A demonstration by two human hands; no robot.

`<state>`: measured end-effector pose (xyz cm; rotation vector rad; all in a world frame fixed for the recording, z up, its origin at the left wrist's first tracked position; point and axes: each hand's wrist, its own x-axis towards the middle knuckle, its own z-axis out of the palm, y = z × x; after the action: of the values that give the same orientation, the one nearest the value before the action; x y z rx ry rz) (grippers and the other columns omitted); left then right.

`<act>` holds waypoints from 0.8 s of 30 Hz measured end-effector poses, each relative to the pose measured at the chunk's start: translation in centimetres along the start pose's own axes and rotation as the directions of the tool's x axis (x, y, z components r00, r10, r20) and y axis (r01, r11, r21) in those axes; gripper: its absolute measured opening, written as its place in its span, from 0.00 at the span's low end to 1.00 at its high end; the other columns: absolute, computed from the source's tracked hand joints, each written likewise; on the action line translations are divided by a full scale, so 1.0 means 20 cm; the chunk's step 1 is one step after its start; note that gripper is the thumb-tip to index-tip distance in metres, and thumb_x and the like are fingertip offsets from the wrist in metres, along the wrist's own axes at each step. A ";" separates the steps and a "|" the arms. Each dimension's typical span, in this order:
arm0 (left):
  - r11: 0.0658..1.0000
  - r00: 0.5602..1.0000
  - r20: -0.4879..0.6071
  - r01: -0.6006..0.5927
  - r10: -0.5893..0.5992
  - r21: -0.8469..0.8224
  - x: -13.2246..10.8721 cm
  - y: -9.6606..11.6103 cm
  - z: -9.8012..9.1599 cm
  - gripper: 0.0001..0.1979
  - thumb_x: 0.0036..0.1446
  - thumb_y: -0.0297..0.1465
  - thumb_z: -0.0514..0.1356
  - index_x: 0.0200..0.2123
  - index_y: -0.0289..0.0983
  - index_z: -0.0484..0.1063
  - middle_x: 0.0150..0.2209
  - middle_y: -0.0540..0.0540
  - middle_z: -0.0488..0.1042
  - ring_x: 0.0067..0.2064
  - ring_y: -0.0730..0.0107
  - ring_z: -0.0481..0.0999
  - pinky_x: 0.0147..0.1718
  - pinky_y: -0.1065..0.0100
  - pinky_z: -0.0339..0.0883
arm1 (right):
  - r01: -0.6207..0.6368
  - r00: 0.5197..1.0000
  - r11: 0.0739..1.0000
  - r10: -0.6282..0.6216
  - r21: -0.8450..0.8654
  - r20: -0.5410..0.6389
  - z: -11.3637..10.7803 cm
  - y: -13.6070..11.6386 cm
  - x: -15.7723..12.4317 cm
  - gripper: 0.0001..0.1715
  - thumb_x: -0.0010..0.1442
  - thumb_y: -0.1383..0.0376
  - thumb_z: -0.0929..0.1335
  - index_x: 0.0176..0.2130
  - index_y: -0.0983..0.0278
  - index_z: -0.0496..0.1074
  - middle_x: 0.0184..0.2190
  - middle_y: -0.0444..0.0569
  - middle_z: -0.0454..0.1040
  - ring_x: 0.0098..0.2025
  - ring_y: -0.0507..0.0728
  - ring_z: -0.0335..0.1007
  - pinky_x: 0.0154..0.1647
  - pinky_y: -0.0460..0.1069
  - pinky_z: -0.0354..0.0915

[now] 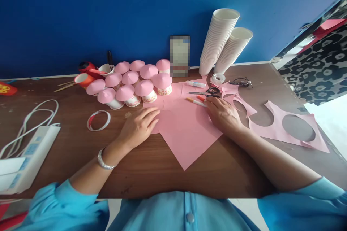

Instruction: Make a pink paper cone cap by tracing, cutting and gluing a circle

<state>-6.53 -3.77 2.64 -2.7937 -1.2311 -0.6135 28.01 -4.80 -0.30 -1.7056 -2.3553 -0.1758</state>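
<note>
Well, left hand (141, 125) loosely open, right hand (222, 114) unclear to me; best keep the pink paper (187, 137) flat.

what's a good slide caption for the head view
Left hand and right hand at pink paper, with scissors and pink-coned cups farther back on the table.
</note>
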 end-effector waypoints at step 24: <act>0.810 0.865 0.399 0.455 -0.304 -0.371 0.39 0.13 0.00 0.10 0.58 0.33 0.60 0.27 0.39 0.62 0.26 0.53 0.64 0.29 0.70 0.67 0.28 0.68 0.59 | -0.137 0.991 0.989 0.137 -0.049 -0.005 -0.01 0.10 0.02 0.24 0.72 0.71 0.58 0.56 0.68 0.77 0.50 0.63 0.78 0.51 0.68 0.69 0.39 0.57 0.63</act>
<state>0.02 -0.01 5.89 -3.1297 -1.9995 -0.5263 29.79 -3.86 -0.10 -1.8815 -2.2408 -0.2133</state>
